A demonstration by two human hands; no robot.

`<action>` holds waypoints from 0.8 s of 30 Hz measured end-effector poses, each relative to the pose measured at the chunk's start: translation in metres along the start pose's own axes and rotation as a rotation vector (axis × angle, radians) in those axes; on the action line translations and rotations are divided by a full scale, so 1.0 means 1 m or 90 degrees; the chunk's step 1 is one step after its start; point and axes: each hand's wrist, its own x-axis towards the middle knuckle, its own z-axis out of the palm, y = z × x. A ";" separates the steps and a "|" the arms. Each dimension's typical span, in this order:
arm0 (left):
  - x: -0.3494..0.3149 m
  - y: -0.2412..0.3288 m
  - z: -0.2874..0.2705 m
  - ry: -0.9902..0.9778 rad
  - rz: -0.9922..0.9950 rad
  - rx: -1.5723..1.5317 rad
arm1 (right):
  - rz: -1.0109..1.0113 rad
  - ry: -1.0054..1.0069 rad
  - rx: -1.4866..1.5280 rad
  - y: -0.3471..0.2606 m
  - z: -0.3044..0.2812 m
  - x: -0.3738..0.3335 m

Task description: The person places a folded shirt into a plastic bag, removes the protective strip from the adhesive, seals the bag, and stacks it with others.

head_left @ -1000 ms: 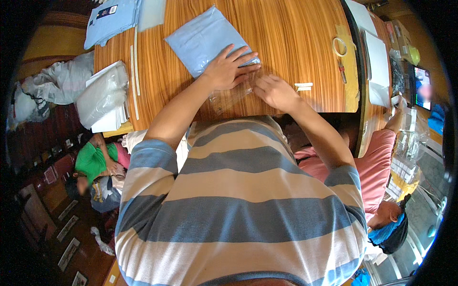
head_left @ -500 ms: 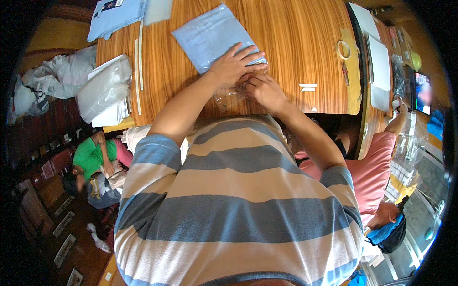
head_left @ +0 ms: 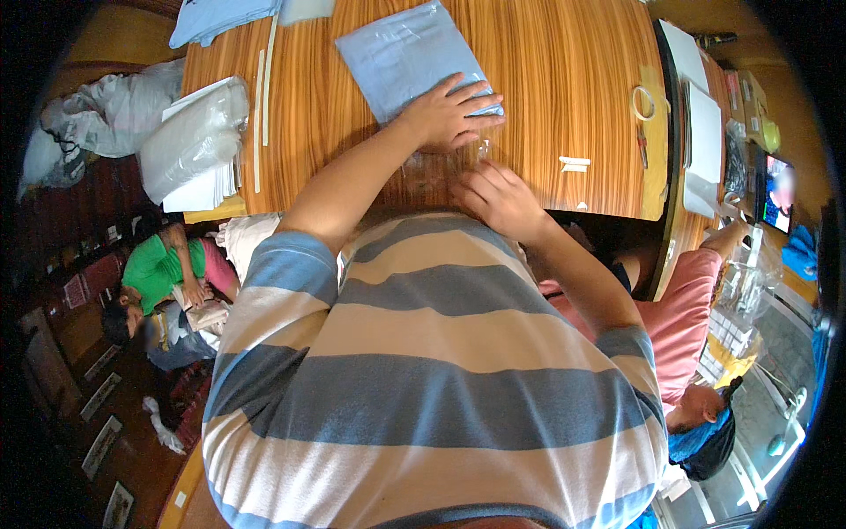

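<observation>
A folded light-blue garment [head_left: 401, 57] lies tilted on the wooden table, inside a clear plastic bag. My left hand [head_left: 454, 113] rests flat over the bag's near right corner, its fingers spread. Clear plastic [head_left: 432, 169] from the bag's near end stretches over the wood toward me. My right hand [head_left: 500, 196] is closed at the table's near edge, beside that plastic and a little apart from my left hand. Its fingers are curled together, and what they pinch is hidden.
On the left are a stack of clear bags [head_left: 207, 141], thin white strips [head_left: 262, 123] and more blue garments [head_left: 225, 18]. Toward the right lie a tape roll [head_left: 642, 103], scissors [head_left: 642, 148] and a small white piece [head_left: 575, 165]. People sit on both sides.
My right hand has drawn back toward me, away from my left hand. The left stays on the bag, its fingers still spread. The view has shifted slightly.
</observation>
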 end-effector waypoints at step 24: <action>0.002 0.001 0.006 0.033 0.025 0.034 | 0.058 -0.165 0.038 -0.004 0.048 0.051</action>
